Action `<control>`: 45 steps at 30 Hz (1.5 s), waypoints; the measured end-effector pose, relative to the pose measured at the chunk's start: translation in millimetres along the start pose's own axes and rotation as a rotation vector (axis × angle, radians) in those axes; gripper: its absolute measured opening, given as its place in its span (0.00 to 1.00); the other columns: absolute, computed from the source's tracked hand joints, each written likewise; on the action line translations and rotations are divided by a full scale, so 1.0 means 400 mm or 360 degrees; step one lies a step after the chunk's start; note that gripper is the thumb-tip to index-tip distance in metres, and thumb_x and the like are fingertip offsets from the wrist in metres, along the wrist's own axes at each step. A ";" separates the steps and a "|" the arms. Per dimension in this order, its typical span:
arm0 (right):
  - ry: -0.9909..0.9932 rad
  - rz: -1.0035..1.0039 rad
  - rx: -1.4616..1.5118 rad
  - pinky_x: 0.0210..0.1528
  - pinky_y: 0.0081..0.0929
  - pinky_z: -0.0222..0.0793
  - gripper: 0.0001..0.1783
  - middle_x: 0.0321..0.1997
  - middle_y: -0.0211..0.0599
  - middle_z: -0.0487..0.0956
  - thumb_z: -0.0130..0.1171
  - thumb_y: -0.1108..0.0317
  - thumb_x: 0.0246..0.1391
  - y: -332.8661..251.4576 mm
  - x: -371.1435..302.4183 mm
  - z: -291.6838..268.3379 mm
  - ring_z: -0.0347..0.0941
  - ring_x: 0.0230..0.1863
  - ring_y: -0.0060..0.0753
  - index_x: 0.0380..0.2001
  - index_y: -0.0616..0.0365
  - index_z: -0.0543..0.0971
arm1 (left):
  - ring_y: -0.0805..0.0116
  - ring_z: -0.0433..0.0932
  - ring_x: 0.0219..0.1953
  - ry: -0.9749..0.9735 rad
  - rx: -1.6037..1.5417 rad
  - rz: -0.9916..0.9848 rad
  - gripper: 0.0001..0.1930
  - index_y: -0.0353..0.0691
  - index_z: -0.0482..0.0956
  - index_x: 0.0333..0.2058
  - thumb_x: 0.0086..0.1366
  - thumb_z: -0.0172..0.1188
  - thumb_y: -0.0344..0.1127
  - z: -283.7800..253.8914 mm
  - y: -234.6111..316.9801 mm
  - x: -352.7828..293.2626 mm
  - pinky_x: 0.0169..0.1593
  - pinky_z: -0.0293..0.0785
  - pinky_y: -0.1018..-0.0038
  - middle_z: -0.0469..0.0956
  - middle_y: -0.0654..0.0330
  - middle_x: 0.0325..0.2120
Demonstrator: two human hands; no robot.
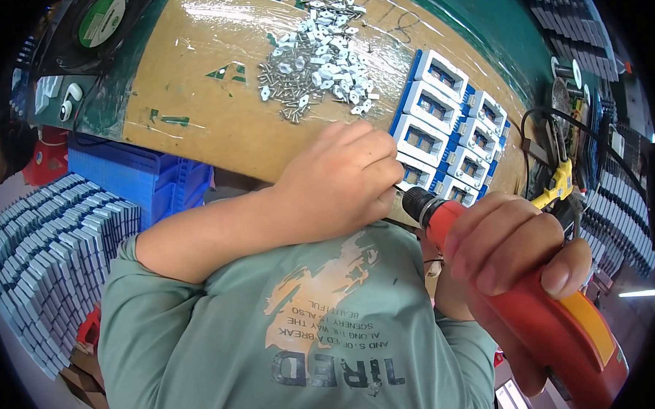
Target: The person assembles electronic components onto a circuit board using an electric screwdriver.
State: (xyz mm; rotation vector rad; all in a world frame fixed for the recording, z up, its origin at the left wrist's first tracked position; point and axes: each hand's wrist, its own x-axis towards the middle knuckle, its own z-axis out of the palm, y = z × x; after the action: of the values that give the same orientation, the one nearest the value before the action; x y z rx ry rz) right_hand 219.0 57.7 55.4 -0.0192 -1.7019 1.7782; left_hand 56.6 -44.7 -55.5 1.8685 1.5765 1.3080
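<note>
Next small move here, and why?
Probably ease the drill tip toward the nearest white frame: the right hand grips the drill, its chuck sits close to the left hand's curled fingers, and both are beside that frame. What those fingers hold, if anything, is hidden.

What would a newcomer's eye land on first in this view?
Probably the red power driver at lower right, gripped in the right hand with its dark chuck aimed at the left hand near the middle. Next, the two rows of white frames seated on blue bases right of centre, and the loose heap of screws and small white pieces at the top of the tan work surface.
</note>
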 end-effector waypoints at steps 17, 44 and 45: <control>-0.0174 0.0009 -0.0086 0.33 0.41 0.79 0.10 0.33 0.47 0.81 0.60 0.65 0.66 0.019 0.032 -0.005 0.80 0.27 0.47 0.44 0.55 0.71 | 0.56 0.77 0.39 -0.0010 0.0012 0.0000 0.13 0.42 0.80 0.34 0.47 0.70 0.29 -0.001 -0.002 0.003 0.44 0.72 0.63 0.77 0.60 0.35; 0.0217 -0.0364 -0.0149 0.40 0.41 0.73 0.66 0.44 0.48 0.75 0.66 0.23 0.46 0.025 -0.107 -0.169 0.75 0.38 0.45 0.72 0.64 0.57 | 0.55 0.78 0.37 0.0034 0.0771 -0.0143 0.05 0.41 0.84 0.33 0.58 0.69 0.29 -0.123 -0.062 0.044 0.43 0.73 0.62 0.77 0.59 0.32; 0.0162 -0.0344 -0.0114 0.43 0.42 0.74 0.67 0.47 0.50 0.76 0.67 0.23 0.45 0.022 -0.110 -0.180 0.75 0.40 0.46 0.72 0.65 0.56 | 0.55 0.78 0.37 0.0016 0.0768 -0.0128 0.05 0.41 0.84 0.33 0.58 0.69 0.29 -0.127 -0.056 0.051 0.43 0.73 0.62 0.77 0.59 0.32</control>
State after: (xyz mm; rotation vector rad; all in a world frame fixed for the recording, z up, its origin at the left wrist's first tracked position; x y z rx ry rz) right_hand 281.2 101.6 18.0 0.0413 -1.6287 1.5323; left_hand 0.9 -33.2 -38.5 2.0340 2.0905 0.9601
